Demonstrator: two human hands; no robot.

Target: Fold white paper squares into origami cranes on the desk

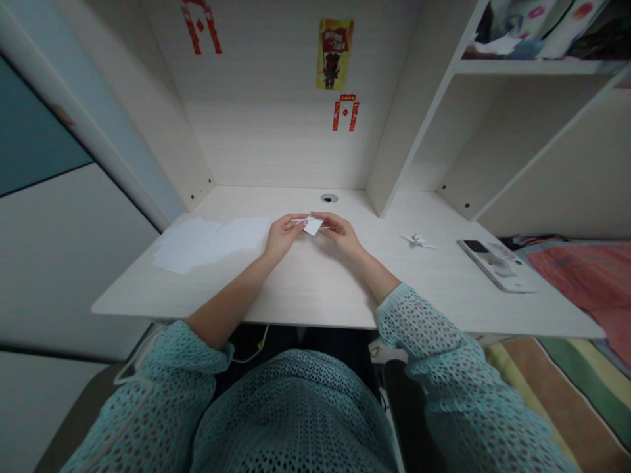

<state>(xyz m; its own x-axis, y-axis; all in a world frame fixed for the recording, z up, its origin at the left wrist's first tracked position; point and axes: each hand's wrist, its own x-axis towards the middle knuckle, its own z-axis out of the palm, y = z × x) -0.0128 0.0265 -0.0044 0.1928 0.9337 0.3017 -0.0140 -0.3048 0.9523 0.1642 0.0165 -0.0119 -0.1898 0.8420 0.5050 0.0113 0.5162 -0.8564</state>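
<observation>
Between my two hands, a small piece of folded white paper is held a little above the white desk. My left hand pinches its left side with thumb and fingers. On the other side, my right hand grips the paper's right edge, and its fingertips come close to the left ones at the top. Part of the paper is covered by the fingers. Left of my left hand lie several white paper sheets, spread flat and overlapping.
A small folded white paper shape lies right of my hands. Farther right rests a phone near the desk's right side. Behind my hands are a round cable hole and an upright divider. Striped bedding lies at lower right.
</observation>
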